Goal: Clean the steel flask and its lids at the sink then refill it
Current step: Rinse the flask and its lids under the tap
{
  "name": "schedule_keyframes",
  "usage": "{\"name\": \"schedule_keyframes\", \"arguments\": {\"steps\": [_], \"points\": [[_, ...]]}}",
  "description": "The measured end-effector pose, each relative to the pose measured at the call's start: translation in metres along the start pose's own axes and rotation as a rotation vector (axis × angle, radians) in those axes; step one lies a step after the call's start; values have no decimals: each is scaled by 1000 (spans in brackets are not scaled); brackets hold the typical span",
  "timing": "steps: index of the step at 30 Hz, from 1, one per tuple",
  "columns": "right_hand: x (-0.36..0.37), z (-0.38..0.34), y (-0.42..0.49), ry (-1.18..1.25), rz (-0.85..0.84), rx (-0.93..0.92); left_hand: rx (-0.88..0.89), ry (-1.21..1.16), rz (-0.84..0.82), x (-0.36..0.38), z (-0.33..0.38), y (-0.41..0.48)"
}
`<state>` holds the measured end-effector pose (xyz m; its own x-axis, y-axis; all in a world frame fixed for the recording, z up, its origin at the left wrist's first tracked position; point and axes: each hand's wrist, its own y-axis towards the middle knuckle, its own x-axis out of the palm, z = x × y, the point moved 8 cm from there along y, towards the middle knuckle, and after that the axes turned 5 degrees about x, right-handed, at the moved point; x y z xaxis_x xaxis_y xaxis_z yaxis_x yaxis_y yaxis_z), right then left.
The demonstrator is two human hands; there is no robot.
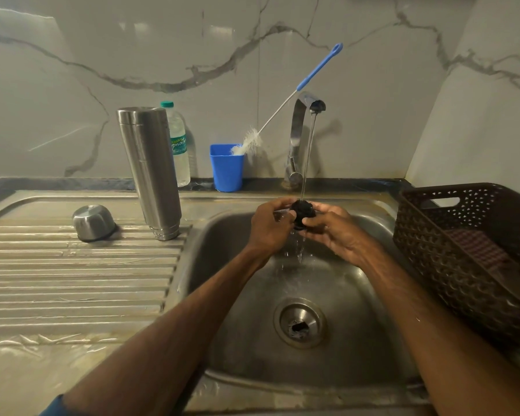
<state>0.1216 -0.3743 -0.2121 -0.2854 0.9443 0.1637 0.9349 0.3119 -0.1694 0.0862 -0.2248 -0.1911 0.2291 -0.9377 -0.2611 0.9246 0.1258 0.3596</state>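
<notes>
- Step in hand: rinsing the black lid [303, 210] under the tap [297, 130]. The stream [308, 157] lands on its top and runs off below into the sink [216, 259].
- The left hand [270, 226] and right hand [332, 231] hold the lid between them over the back of the sink. The fingers of both are curled round its sides, pinching it from left and right.
- The flask [149, 172] stands mouth-down on the ribbed surface [72, 265] just left of the sink. The steel lid [93, 222] sits dome-up further left, apart from it. Both look set to drain, so I judge the washing nearly done and the refill not yet begun.
- The next move, as I judge it, is to turn the lid so water reaches its underside, then carry it left to drain by the flask. It is wet and likely slippery, so it calls for a firm pinch.
- Edges: the flask is tall and narrow and stands close to the sink's rim — a left forearm swinging out could tip it.
- The basket [463, 235] crowds the right rim, so the right elbow has little room there.
- At the back wall stand the bottle [180, 157] and the cup [226, 171]. The brush [249, 142] leans out of the cup, its handle rising past the tap.
- The widest room lies over the middle and front of the sink, above the drain [300, 322] — and over the ribs in front of the steel lid.
</notes>
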Motion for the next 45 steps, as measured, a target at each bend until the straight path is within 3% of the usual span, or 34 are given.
{"name": "schedule_keyframes", "arguments": {"steps": [20,32,39,42,45], "points": [[1,-2,3,185,-53,-14,114,51,-15,2,19,-4],[-3,0,0,-200,107,-38,304,248,-4,1,23,-6],[-1,-1,2,-420,86,-107,248,145,-185,15,7,-5],[2,-4,1,-461,70,-160,123,44,-189,13,-1,-2],[6,-5,0,-465,65,-210,92,88,-168,15,-1,-2]]}}
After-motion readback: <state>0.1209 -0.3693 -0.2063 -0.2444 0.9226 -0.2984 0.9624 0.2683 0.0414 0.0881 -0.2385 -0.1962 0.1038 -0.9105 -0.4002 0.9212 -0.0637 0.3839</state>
